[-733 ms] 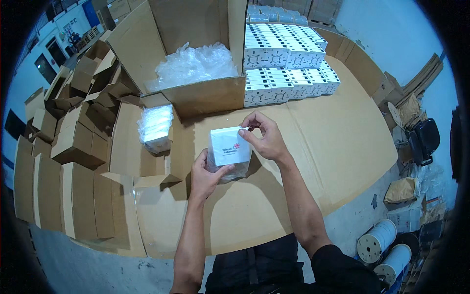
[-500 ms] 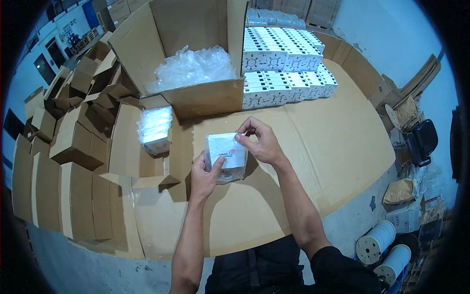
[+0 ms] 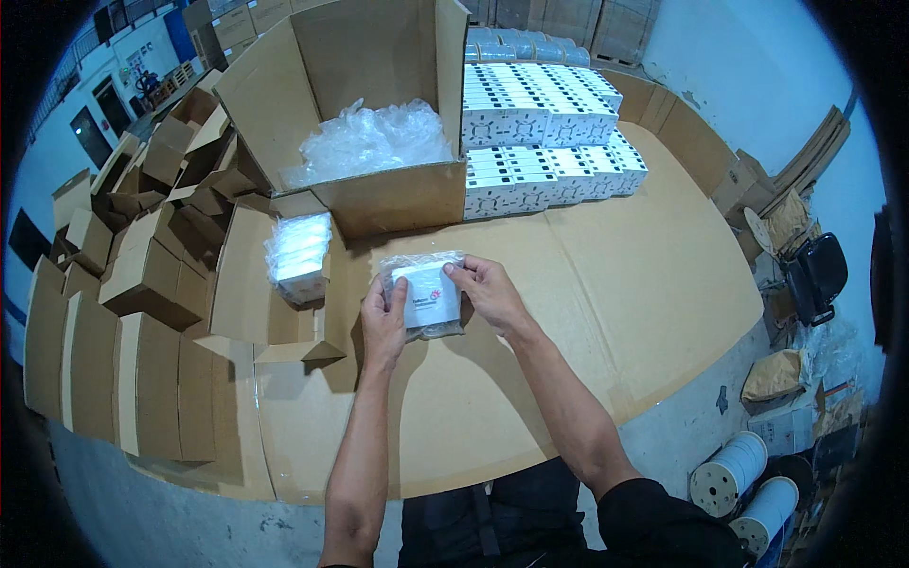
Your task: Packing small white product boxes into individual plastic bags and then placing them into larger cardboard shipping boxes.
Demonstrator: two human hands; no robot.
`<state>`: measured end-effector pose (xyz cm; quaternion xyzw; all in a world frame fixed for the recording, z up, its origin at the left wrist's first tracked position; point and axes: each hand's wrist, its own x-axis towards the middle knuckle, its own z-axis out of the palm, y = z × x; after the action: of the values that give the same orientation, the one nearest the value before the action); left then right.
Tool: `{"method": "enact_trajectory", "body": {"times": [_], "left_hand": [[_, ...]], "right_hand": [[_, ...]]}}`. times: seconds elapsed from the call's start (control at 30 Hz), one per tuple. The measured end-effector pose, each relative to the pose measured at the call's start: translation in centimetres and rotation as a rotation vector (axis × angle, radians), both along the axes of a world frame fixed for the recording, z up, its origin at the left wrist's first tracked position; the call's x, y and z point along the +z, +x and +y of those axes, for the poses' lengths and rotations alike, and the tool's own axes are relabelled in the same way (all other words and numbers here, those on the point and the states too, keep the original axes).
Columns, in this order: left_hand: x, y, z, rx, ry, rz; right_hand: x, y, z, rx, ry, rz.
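Both hands grip a small white box (image 3: 431, 301) wrapped in clear bubble wrap, held above the cardboard-covered table. My left hand (image 3: 383, 327) closes on its left side, with the thumb on the front face. On the upper right side, my right hand (image 3: 488, 292) pinches the wrap and box with thumb and fingers. Left of my hands stands an open carton (image 3: 241, 284). Inside it, a row of similar bubble-wrapped white boxes (image 3: 301, 251) fills the far part, and bare cardboard shows in the near part.
Behind, a large open carton (image 3: 398, 199) holds clear bubble wrap bags (image 3: 379, 137). Stacked white boxes (image 3: 540, 128) stand to its right. Many open brown cartons (image 3: 151, 270) crowd the left side. Cable spools (image 3: 729, 473) sit on the floor at lower right.
The wrapped box has moved slightly up and left. My right hand has come down from its upper corner to grip its right side, and the bubble wrap now spreads over the top.
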<state>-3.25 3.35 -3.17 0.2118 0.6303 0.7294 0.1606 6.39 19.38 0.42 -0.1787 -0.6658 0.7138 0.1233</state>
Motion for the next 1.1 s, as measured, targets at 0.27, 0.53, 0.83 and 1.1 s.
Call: {"method": "enact_trajectory", "body": {"times": [0.27, 0.53, 0.83, 1.1], "left_hand": [[1.5, 0.4, -0.1, 0.027, -0.059, 0.022], [3.8, 1.2, -0.9, 0.168, -0.192, 0.471], [2.9, 0.3, -1.5, 0.159, -0.109, 0.346], [2.1, 0.2, -0.4, -0.058, 0.087, 0.118]], "right_hand": [[0.8, -0.1, -0.6, -0.040, 0.072, 0.114], [1.4, 0.5, -0.2, 0.026, 0.070, 0.343], [1.1, 1.3, 0.2, 0.132, 0.120, 0.212], [1.1, 0.9, 0.9, 0.178, 0.158, 0.144]]}}
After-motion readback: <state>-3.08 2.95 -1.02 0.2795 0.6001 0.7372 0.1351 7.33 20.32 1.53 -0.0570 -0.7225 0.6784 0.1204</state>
